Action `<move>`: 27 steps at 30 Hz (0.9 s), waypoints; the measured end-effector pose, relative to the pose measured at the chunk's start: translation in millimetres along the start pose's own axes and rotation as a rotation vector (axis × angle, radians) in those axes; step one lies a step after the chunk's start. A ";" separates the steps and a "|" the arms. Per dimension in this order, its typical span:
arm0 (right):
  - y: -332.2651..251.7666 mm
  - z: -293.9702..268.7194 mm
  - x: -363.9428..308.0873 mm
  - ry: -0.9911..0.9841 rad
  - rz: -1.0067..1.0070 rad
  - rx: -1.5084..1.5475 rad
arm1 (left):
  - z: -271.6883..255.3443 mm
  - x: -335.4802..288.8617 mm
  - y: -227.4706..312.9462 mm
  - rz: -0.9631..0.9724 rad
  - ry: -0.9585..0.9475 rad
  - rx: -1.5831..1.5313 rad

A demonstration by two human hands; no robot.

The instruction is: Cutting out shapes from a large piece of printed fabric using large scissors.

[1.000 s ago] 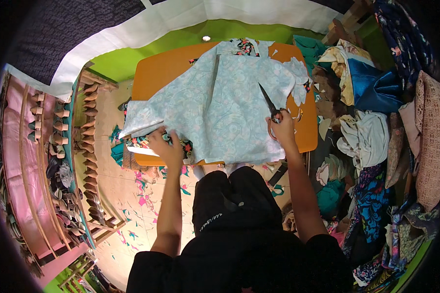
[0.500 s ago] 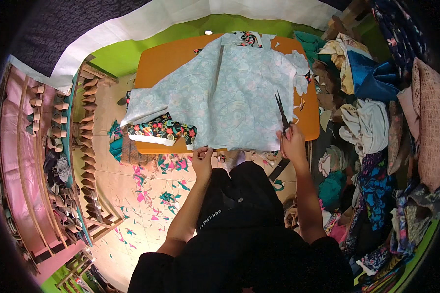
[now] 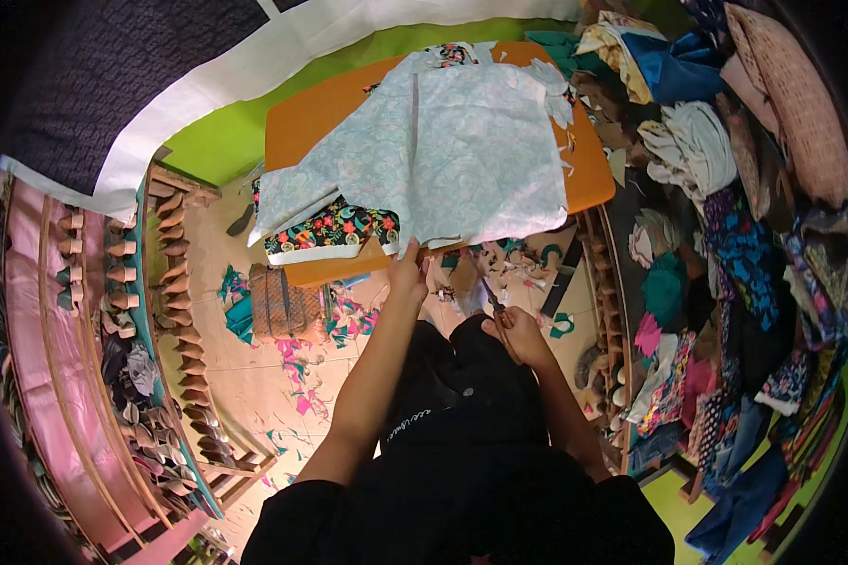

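Observation:
A large floral fabric [image 3: 481, 151], its pale bluish reverse side up, lies spread over an orange table [image 3: 313, 122]. At the near left a folded-over part shows the black side with red flowers [image 3: 334, 231]. My left hand [image 3: 409, 273] pinches the fabric's near edge at the table's front. Below the table edge, close to my knees, my right hand [image 3: 521, 336] grips a pair of dark scissors [image 3: 499, 311]. Their blades point up and to the left, apart from the fabric.
Wooden shoe lasts line a rack [image 3: 177, 301] on the left. Piled cloths and garments [image 3: 688, 151] crowd the right side. Coloured fabric scraps [image 3: 297, 363] litter the tiled floor, beside a brown woven bundle [image 3: 287, 306]. A dark patterned curtain [image 3: 160, 75] hangs at the far left.
My right hand has drawn the scissors away from the fabric's right side, down toward my lap. My left hand still pinches the near edge. The whole view has turned a little.

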State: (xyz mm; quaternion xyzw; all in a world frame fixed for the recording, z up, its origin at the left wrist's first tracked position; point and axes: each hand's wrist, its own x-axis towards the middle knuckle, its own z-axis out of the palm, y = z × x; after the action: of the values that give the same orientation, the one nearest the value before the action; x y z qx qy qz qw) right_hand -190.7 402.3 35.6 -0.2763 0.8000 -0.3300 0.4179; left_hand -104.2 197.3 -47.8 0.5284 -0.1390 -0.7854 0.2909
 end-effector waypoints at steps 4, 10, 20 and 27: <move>1.6 23.0 -8.0 -0.337 0.262 0.721 | 7.8 -18.6 -0.9 -0.033 -0.149 -0.215; -6.6 43.4 14.0 -0.374 0.216 0.771 | 12.6 -6.2 -4.5 0.004 -0.181 -0.199; -2.4 66.6 69.1 -0.206 0.187 0.746 | 38.8 -24.9 -6.3 0.336 -0.097 0.273; -7.5 69.2 84.1 -0.246 0.118 0.743 | 35.1 -17.8 -5.3 0.391 -0.127 0.358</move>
State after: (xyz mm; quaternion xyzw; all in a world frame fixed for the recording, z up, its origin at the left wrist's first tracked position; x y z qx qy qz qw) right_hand -172.4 316.6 -29.6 -0.0971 0.5845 -0.5368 0.6006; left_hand -133.0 209.1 -23.1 0.4841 -0.3929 -0.7090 0.3296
